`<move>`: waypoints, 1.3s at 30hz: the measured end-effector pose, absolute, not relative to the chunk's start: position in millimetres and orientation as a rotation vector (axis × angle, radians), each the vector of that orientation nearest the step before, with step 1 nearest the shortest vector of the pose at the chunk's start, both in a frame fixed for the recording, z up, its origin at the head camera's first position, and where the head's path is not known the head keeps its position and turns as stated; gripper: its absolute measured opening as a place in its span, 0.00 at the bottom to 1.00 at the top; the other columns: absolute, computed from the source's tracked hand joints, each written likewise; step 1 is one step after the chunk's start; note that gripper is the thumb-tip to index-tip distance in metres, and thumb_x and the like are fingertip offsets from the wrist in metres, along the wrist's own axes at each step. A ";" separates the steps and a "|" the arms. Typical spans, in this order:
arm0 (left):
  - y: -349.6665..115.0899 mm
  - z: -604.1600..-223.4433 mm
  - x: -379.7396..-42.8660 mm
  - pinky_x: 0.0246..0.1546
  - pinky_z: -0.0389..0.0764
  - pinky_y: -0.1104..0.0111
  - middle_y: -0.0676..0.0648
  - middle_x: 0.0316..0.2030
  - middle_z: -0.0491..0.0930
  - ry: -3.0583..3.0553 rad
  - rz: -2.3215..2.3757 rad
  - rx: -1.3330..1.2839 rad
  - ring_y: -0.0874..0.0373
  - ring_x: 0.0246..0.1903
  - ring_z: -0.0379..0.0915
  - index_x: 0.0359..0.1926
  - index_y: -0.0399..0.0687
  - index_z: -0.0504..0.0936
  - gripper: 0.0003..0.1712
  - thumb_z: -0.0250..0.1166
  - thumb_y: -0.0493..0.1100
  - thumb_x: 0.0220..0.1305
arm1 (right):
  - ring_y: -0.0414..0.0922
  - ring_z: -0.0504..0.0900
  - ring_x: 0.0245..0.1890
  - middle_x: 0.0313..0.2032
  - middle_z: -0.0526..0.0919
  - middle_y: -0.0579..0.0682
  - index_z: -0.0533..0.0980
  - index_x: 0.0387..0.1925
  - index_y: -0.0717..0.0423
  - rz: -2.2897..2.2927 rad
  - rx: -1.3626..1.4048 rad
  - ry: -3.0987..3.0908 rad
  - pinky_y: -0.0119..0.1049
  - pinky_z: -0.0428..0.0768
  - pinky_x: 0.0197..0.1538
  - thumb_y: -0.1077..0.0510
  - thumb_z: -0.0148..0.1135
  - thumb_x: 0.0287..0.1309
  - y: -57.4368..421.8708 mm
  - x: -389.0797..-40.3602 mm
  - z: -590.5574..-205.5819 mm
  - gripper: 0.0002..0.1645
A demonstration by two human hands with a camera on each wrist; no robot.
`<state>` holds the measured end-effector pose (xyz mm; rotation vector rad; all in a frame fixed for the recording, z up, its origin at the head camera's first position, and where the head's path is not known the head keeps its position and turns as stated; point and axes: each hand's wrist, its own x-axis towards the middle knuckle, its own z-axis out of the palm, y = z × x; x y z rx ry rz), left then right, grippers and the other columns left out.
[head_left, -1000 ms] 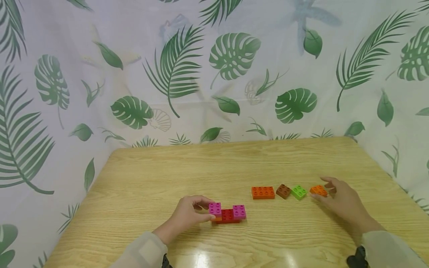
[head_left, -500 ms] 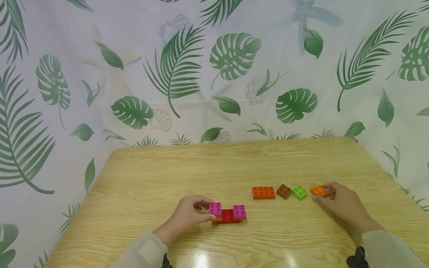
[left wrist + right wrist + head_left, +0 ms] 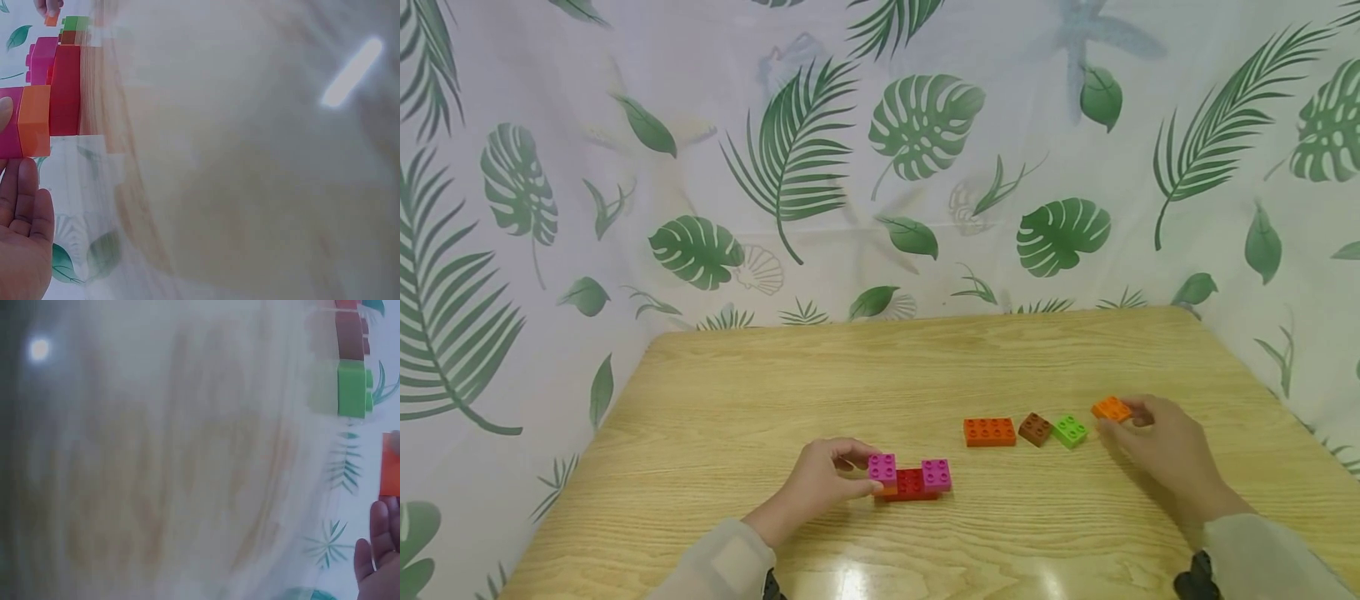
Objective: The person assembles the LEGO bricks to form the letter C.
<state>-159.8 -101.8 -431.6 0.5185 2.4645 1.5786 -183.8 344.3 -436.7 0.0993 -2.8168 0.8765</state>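
Observation:
My left hand (image 3: 823, 479) pinches a pink building brick (image 3: 882, 468) between thumb and fingers. Under that brick is an orange brick (image 3: 34, 120), and both stand at the left end of a long red brick (image 3: 910, 483). A second pink brick (image 3: 936, 474) sits on the red brick's right end. Further right, my right hand (image 3: 1165, 442) holds a small orange brick (image 3: 1111, 409) by its right side, raised off the table. In the right wrist view this orange brick (image 3: 390, 465) hangs apart from the tabletop, partly cut off by the frame edge.
Left of my right hand, a row of bricks lies on the wooden table (image 3: 775, 375): a light green one (image 3: 1070, 431), a brown one (image 3: 1035, 428) and a longer orange-red one (image 3: 988, 432). A leaf-patterned cloth (image 3: 850, 167) hangs behind the table.
My right hand has closed its fingers on the small orange brick and lifted it slightly up from the table. The left hand and its stack have stayed in place.

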 end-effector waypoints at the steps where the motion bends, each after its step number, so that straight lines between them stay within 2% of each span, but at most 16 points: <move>1: -101.8 -431.5 -159.7 0.45 0.78 0.60 0.51 0.38 0.82 2.463 1.579 0.516 0.52 0.41 0.76 0.45 0.44 0.84 0.19 0.75 0.42 0.50 | 0.61 0.76 0.42 0.45 0.77 0.70 0.71 0.54 0.73 0.885 0.111 -2.797 0.57 0.76 0.40 0.43 0.63 0.59 341.4 -183.4 -435.5 0.37; 7: -101.6 -430.5 -159.2 0.45 0.78 0.59 0.51 0.38 0.82 2.456 1.583 0.517 0.52 0.41 0.76 0.45 0.45 0.84 0.19 0.75 0.42 0.51 | 0.57 0.74 0.41 0.44 0.76 0.65 0.73 0.53 0.70 0.914 0.216 -2.679 0.55 0.74 0.41 0.49 0.66 0.58 320.5 -182.9 -433.2 0.30; 16: -101.9 -431.8 -160.1 0.44 0.78 0.61 0.52 0.38 0.82 2.480 1.556 0.529 0.53 0.41 0.76 0.45 0.45 0.85 0.19 0.75 0.42 0.50 | 0.49 0.75 0.34 0.36 0.77 0.53 0.78 0.47 0.64 0.870 0.420 -2.503 0.49 0.78 0.37 0.62 0.73 0.48 275.1 -182.3 -436.0 0.23; 20: -102.0 -433.8 -160.8 0.45 0.78 0.60 0.51 0.38 0.82 2.473 1.563 0.523 0.52 0.41 0.76 0.45 0.45 0.84 0.19 0.75 0.41 0.51 | 0.46 0.74 0.32 0.34 0.76 0.48 0.79 0.46 0.61 0.883 0.511 -2.461 0.44 0.78 0.34 0.63 0.75 0.46 257.8 -182.4 -439.7 0.23; 27: -102.0 -433.3 -160.7 0.45 0.78 0.59 0.51 0.39 0.82 2.454 1.574 0.506 0.51 0.42 0.76 0.46 0.45 0.84 0.18 0.74 0.41 0.52 | 0.45 0.76 0.29 0.33 0.76 0.48 0.79 0.45 0.60 0.970 0.609 -2.442 0.37 0.79 0.29 0.63 0.75 0.45 230.0 -182.3 -439.6 0.23; 39: -102.2 -431.9 -160.3 0.43 0.79 0.65 0.52 0.38 0.82 2.496 1.534 0.545 0.53 0.40 0.77 0.44 0.44 0.85 0.17 0.74 0.41 0.52 | 0.45 0.77 0.35 0.37 0.79 0.46 0.80 0.45 0.59 1.078 0.714 -2.453 0.41 0.80 0.36 0.60 0.75 0.45 186.4 -177.9 -432.6 0.22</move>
